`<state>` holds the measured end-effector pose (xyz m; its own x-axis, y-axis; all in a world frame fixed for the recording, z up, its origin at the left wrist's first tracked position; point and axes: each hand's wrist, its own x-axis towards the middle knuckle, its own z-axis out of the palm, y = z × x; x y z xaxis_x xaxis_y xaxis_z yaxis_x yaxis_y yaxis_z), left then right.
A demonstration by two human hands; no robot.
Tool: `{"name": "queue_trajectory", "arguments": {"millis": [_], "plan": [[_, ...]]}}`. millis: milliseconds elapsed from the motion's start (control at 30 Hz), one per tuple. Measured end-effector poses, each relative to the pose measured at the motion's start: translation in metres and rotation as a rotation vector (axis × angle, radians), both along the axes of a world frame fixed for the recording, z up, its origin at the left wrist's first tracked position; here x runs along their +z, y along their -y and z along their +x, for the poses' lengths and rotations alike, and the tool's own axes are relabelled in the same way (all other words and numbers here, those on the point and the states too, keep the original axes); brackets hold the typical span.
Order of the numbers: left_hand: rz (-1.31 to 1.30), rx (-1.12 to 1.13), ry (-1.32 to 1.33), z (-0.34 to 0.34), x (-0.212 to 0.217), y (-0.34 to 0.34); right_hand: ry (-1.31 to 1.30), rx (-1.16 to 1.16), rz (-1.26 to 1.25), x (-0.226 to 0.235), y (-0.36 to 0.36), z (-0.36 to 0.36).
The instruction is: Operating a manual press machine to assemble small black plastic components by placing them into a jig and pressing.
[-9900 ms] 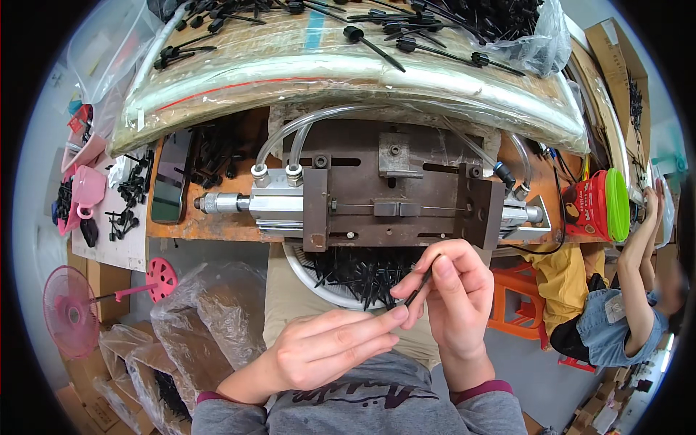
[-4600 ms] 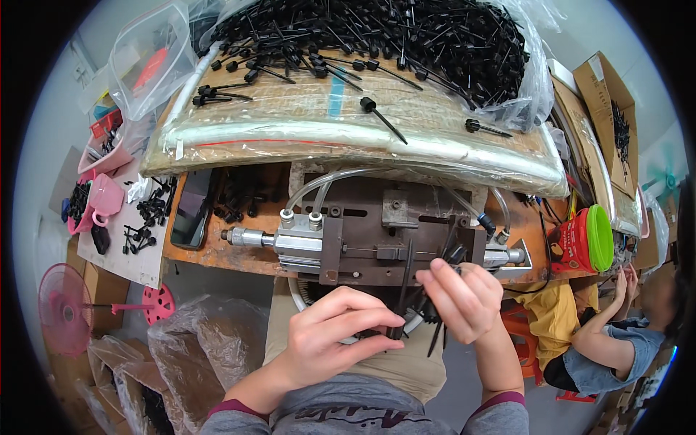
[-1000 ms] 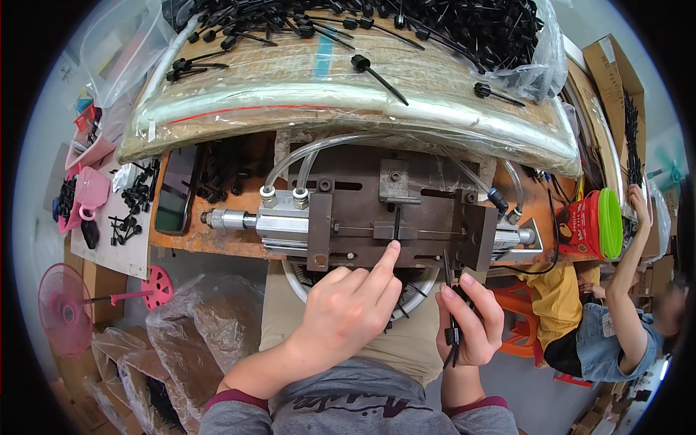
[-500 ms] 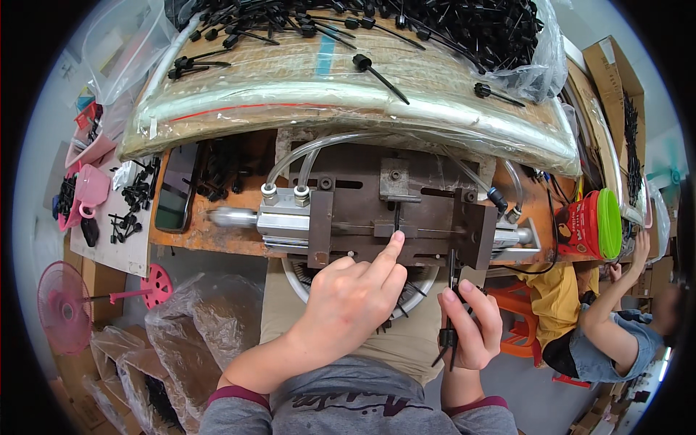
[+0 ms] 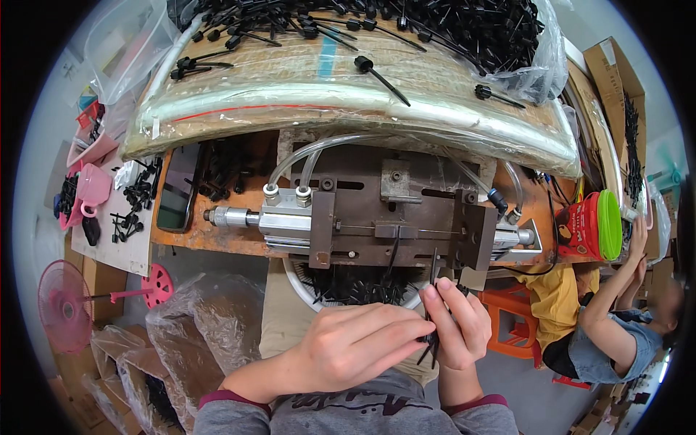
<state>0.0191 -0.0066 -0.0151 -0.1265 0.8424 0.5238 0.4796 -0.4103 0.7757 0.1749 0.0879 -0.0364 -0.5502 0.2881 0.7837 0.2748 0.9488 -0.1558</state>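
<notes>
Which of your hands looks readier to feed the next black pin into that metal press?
Probably the left hand: its fingertips are at the bunch of black pins that the right hand grips, so it looks free to draw one out and reach the metal press just above.

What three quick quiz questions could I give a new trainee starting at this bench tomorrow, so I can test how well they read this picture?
1. True or false: both hands, left hand and right hand, meet at the thin black parts.
2. What lies directly beneath the metal press fixture?
3. Which colour is the small fan at lower left: A pink, B blue, C green?

Key: 1 true. 2 a white basin of black parts. 3 A.
</notes>
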Motion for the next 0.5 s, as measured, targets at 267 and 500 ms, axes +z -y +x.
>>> {"name": "queue_trajectory", "arguments": {"millis": [267, 500], "plan": [[-0.143, 0.19, -0.36, -0.01, -0.016, -0.006, -0.213, 0.005, -0.51, -0.004, 0.004, 0.014], [-0.152, 0.24, -0.608, -0.006, -0.022, -0.016, -0.468, 0.289, -1.087, 0.002, 0.006, 0.019]]}}
